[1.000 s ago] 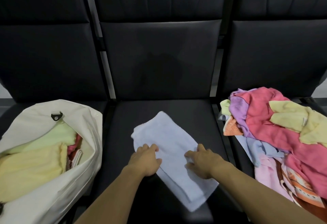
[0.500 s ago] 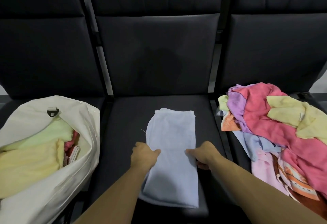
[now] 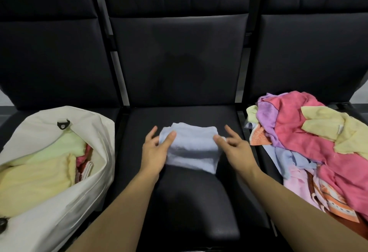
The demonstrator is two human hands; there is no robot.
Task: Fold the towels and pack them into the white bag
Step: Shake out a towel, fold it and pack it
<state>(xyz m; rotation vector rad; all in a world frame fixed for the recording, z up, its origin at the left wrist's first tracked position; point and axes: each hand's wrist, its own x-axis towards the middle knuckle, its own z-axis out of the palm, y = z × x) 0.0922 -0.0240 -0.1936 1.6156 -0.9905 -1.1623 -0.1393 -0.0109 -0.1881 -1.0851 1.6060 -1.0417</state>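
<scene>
A light blue towel [image 3: 192,148] lies folded into a short thick bundle on the middle black seat [image 3: 191,202]. My left hand [image 3: 155,150] pinches the towel's left end with thumb on top. My right hand [image 3: 234,148] pinches its right end, the other fingers spread. The white bag [image 3: 49,202] stands open on the left seat with yellow, pale green and pink folded towels [image 3: 37,174] inside. A heap of unfolded towels [image 3: 310,144], pink, yellow, purple, blue and orange-patterned, covers the right seat.
Three black padded seats with tall backrests [image 3: 179,58] stand in a row. Metal frame bars separate them. A black buckle [image 3: 63,124] hangs at the bag's rim. The front half of the middle seat is bare cushion.
The long flat blue towel has been folded over from the near end toward the backrest into a shorter bundle. Both hands moved forward with it and now hold its two ends.
</scene>
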